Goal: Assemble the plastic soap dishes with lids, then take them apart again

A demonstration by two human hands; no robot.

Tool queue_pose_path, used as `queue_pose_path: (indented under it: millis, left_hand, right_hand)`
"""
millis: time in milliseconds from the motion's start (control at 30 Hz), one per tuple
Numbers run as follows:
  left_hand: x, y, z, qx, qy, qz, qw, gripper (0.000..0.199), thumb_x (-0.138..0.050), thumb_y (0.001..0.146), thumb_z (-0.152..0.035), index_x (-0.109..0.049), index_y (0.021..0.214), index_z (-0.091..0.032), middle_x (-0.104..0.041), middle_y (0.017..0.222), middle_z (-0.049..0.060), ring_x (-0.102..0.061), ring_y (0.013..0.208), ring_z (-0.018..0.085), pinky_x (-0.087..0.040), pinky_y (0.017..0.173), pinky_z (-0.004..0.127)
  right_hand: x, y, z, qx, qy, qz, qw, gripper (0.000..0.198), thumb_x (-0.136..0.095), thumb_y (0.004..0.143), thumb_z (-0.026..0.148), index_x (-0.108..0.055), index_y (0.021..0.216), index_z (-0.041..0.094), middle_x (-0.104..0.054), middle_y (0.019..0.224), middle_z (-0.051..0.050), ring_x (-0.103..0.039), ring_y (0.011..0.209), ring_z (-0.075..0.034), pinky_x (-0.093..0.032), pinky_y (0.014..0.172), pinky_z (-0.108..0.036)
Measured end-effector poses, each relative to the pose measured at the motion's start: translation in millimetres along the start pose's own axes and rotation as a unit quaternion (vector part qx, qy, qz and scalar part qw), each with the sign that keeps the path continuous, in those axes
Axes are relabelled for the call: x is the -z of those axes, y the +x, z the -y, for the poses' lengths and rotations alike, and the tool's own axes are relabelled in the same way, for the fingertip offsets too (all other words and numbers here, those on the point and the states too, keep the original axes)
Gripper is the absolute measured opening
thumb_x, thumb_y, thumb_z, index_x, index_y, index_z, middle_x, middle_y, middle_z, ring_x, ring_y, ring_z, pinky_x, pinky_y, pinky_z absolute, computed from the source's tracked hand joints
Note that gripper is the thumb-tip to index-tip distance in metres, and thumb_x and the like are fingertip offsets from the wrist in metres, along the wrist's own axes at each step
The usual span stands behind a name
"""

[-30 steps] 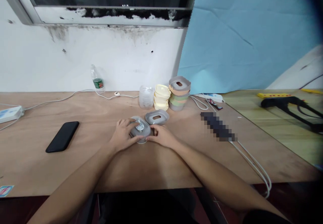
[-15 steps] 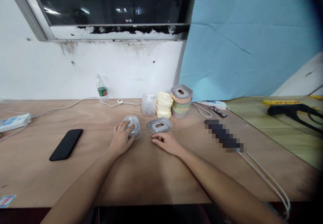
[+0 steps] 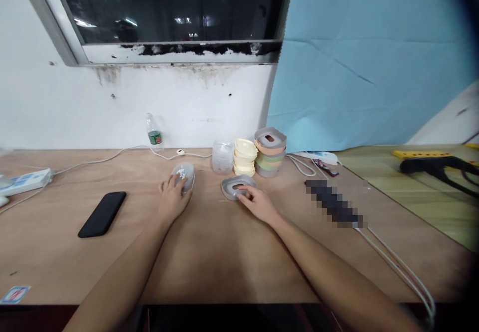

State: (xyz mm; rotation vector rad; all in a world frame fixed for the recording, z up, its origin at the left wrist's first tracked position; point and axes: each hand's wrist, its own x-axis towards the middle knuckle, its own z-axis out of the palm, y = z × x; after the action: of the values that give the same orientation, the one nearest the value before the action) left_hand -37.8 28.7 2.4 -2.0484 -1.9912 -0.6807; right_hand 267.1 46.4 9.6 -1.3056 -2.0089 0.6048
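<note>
My left hand (image 3: 174, 197) lies over a small clear plastic container (image 3: 189, 174), its thumb along the near right side and its fingers on the top and left. Something pale with small marks shows inside the container, partly covered by the fingers. My right hand (image 3: 258, 203) grips the near right rim of a grey plastic frame (image 3: 226, 188) with an oval hole in its middle. Thumb and fingertips reach toward the hole. The frame rests on the table. Behind it stand stacked clear containers (image 3: 222, 157), stacked pale yellow pieces (image 3: 244, 157) and a stack of coloured frames (image 3: 270, 150).
A black phone (image 3: 102, 214) lies at left, near a white power strip (image 3: 30, 179). A plastic bottle (image 3: 154, 135) stands by the wall. A white cable (image 3: 101, 161) crosses the table's back. At right lies a blurred-out dark object (image 3: 335, 204) with cables.
My left hand has slid the clear container left and slightly away. My right hand has moved from the grey frame's front edge onto its right rim. The camera view has shifted slightly.
</note>
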Motion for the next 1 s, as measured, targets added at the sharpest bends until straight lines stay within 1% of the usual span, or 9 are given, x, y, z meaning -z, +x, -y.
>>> queue_pose_path:
  millis: [100, 267, 367, 467, 533, 633, 733, 900, 1000]
  left_hand:
    - [-2, 0, 0, 0.0, 0.001, 0.014, 1.0, 0.047, -0.051, 0.087, -0.045, -0.051, 0.131, -0.028, -0.044, 0.144, 0.008, -0.034, 0.133, 0.032, -0.022, 0.108, 0.053]
    - [-3, 4, 4, 0.025, 0.023, 0.035, 0.999, 0.057, -0.048, 0.087, -0.05, -0.044, 0.138, -0.027, -0.035, 0.15, 0.01, -0.026, 0.137, 0.038, -0.021, 0.107, 0.058]
    - [-3, 8, 13, 0.073, 0.036, 0.037, 0.996, 0.063, -0.048, 0.085, -0.054, -0.041, 0.141, -0.026, -0.028, 0.153, 0.013, -0.021, 0.139, 0.041, -0.019, 0.107, 0.061]
    - [-4, 12, 25, 0.123, 0.036, 0.043, 0.991, 0.067, -0.046, 0.085, -0.057, -0.039, 0.142, -0.024, -0.025, 0.153, 0.015, -0.019, 0.139, 0.042, -0.018, 0.107, 0.062]
    - [-4, 14, 33, 0.14, 0.032, 0.047, 0.989, 0.07, -0.045, 0.084, -0.059, -0.036, 0.144, -0.023, -0.023, 0.154, 0.016, -0.02, 0.139, 0.042, -0.019, 0.107, 0.062]
    - [-5, 16, 40, 0.151, 0.031, 0.048, 0.987, 0.073, -0.044, 0.084, -0.06, -0.033, 0.145, -0.023, -0.02, 0.155, 0.017, -0.02, 0.138, 0.043, -0.021, 0.106, 0.063]
    - [-7, 16, 43, 0.161, 0.032, 0.05, 0.985, 0.075, -0.044, 0.084, -0.061, -0.029, 0.147, -0.023, -0.017, 0.155, 0.018, -0.02, 0.138, 0.044, -0.022, 0.105, 0.063]
    - [-9, 16, 40, 0.179, 0.015, 0.054, 0.982, 0.083, -0.043, 0.084, -0.062, -0.02, 0.149, -0.016, -0.009, 0.155, 0.024, -0.014, 0.14, 0.045, -0.022, 0.106, 0.061]
    - [-8, 13, 35, 0.163, 0.011, 0.044, 0.986, 0.084, -0.043, 0.085, -0.062, -0.018, 0.15, -0.015, -0.006, 0.155, 0.024, -0.008, 0.141, 0.044, -0.02, 0.107, 0.06]
  right_hand:
    - [0, 1, 0, 0.001, -0.003, 0.0, 1.0, 0.036, -0.053, 0.084, 0.042, -0.064, 0.109, 0.018, -0.05, 0.059, 0.004, -0.048, 0.057, -0.014, -0.037, 0.06, -0.026]
    - [-3, 1, -3, -0.001, 0.003, 0.015, 1.0, 0.037, -0.054, 0.084, 0.042, -0.062, 0.112, 0.019, -0.049, 0.059, 0.004, -0.047, 0.058, -0.014, -0.036, 0.058, -0.026]
    - [-6, 1, -5, 0.009, 0.007, 0.017, 1.0, 0.037, -0.055, 0.084, 0.041, -0.061, 0.113, 0.02, -0.052, 0.063, 0.003, -0.05, 0.062, -0.014, -0.038, 0.061, -0.026]
    - [-8, 2, -6, 0.018, 0.003, 0.02, 1.0, 0.037, -0.056, 0.083, 0.039, -0.06, 0.114, 0.019, -0.056, 0.068, 0.002, -0.053, 0.065, -0.015, -0.04, 0.064, -0.027]
    - [-8, 2, -7, 0.02, 0.004, 0.023, 1.0, 0.037, -0.056, 0.083, 0.038, -0.06, 0.114, 0.019, -0.058, 0.07, 0.001, -0.055, 0.067, -0.015, -0.041, 0.065, -0.027]
    - [-9, 2, -7, 0.021, 0.006, 0.024, 0.999, 0.037, -0.057, 0.082, 0.038, -0.06, 0.114, 0.019, -0.06, 0.072, 0.0, -0.056, 0.068, -0.015, -0.042, 0.066, -0.028]
    - [-10, 2, -9, 0.021, 0.009, 0.025, 0.999, 0.037, -0.057, 0.082, 0.039, -0.06, 0.114, 0.019, -0.06, 0.072, 0.0, -0.056, 0.067, -0.015, -0.042, 0.066, -0.028]
    - [-11, 2, -11, 0.027, 0.025, 0.016, 0.999, 0.037, -0.056, 0.083, 0.039, -0.06, 0.115, 0.02, -0.059, 0.074, 0.0, -0.054, 0.066, -0.015, -0.042, 0.065, -0.027]
    - [-12, 2, -11, 0.03, 0.034, 0.006, 0.999, 0.036, -0.055, 0.084, 0.04, -0.06, 0.114, 0.02, -0.059, 0.075, 0.0, -0.054, 0.067, -0.015, -0.042, 0.065, -0.028]
